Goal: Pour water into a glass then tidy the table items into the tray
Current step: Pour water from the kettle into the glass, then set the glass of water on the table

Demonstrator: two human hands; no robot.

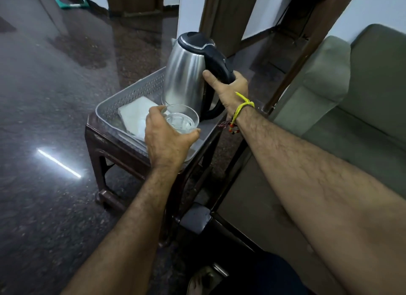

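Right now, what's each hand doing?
Left hand: closed around the glass, over the tray.
Right hand: closed on the kettle handle.

Brushed glossy steel kettle (184, 75), clear glass (183, 119), perforated matt plastic tray (131, 92), polished stone floor (55, 97).

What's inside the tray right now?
In the grey tray: a folded white napkin, the steel kettle and the glass. The hands and kettle cover the floor under them.

Head camera looks down, close over the tray (131, 92) and table (114, 145).
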